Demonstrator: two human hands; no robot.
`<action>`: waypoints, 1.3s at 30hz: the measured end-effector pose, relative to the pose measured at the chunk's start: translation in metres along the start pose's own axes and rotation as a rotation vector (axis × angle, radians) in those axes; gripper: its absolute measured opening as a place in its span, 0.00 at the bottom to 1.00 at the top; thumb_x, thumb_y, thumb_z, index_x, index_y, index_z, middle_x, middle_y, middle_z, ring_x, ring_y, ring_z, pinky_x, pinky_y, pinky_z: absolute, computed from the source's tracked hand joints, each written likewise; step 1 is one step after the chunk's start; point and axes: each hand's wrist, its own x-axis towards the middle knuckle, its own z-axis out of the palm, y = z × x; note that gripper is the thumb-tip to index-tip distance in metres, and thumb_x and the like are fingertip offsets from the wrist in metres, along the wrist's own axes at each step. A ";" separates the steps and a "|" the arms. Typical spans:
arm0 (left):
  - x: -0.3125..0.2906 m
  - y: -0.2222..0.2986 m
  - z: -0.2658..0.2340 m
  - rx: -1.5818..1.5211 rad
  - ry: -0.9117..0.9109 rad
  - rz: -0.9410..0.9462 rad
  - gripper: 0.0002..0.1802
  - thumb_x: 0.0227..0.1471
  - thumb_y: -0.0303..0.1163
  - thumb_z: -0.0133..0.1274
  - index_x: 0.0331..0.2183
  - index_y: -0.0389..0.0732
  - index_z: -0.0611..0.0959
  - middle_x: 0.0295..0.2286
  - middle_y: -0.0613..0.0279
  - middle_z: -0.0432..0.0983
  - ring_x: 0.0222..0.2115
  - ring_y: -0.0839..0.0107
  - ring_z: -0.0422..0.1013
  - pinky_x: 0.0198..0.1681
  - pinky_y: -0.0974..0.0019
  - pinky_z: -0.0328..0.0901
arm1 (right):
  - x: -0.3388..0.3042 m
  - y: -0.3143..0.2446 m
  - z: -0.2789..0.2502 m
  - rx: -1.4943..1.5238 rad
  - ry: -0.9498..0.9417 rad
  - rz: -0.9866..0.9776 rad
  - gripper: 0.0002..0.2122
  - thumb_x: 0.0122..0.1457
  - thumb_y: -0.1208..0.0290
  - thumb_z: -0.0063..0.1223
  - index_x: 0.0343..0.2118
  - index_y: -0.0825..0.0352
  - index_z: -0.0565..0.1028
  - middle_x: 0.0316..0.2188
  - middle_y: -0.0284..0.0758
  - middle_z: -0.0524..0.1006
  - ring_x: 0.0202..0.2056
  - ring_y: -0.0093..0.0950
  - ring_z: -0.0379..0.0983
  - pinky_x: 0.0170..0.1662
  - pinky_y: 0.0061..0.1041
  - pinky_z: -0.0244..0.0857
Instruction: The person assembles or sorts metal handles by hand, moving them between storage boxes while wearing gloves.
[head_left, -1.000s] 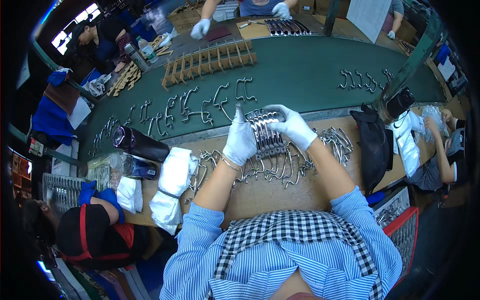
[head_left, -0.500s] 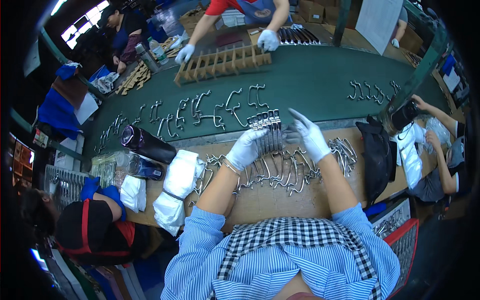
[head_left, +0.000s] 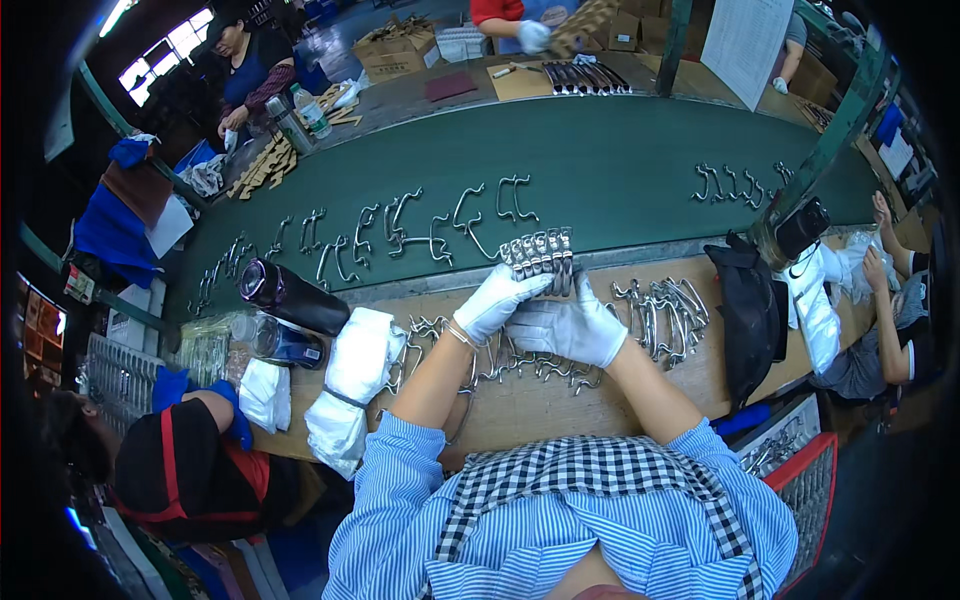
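Observation:
A row of several shiny metal wrenches [head_left: 538, 250] stands side by side, ring ends up, just above the near edge of the green conveyor. My left hand [head_left: 490, 305], in a white glove, is closed around the left side of this row. Against the lower ends lies my gloved right hand [head_left: 572, 328], its fingers stretched out toward the left hand and its thumb raised beside the row. Whether the right palm bears any weight is hidden. Beneath both hands, more curved wrenches [head_left: 665, 315] lie heaped on the wooden bench [head_left: 530, 405].
Curved wrenches [head_left: 400, 215] lie spaced along the green conveyor [head_left: 600, 160]. Left on the bench are a dark bottle [head_left: 290, 295], a glass jar [head_left: 285, 340] and a white bundle [head_left: 350, 375]. A black bag [head_left: 745, 320] sits at right. Co-workers are across the belt and on both sides.
My right hand has come in from the right to the lower ends of the wrenches. The row has tilted. Across the belt, a co-worker has lifted the slotted cardboard divider away to the right.

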 end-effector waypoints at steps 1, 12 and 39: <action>-0.001 -0.001 0.001 0.001 0.000 -0.003 0.24 0.52 0.30 0.55 0.52 0.39 0.74 0.46 0.65 0.74 0.46 0.76 0.68 0.52 0.69 0.63 | 0.001 -0.002 0.000 0.036 -0.041 -0.014 0.53 0.48 0.25 0.29 0.62 0.76 0.52 0.61 0.53 0.57 0.63 0.46 0.51 0.66 0.45 0.42; -0.010 -0.019 0.010 1.059 -0.155 0.517 0.22 0.38 0.41 0.65 0.39 0.45 0.84 0.42 0.61 0.77 0.48 0.60 0.70 0.58 0.57 0.58 | -0.003 -0.018 -0.020 0.124 0.305 -0.151 0.09 0.64 0.63 0.44 0.42 0.61 0.72 0.32 0.31 0.76 0.31 0.29 0.76 0.35 0.33 0.74; -0.032 0.005 -0.015 1.040 -0.117 0.406 0.29 0.39 0.29 0.59 0.49 0.44 0.78 0.52 0.55 0.69 0.57 0.57 0.60 0.61 0.55 0.53 | 0.009 -0.022 -0.041 0.089 0.352 -0.159 0.10 0.63 0.74 0.44 0.45 0.70 0.72 0.36 0.41 0.78 0.35 0.35 0.79 0.38 0.42 0.77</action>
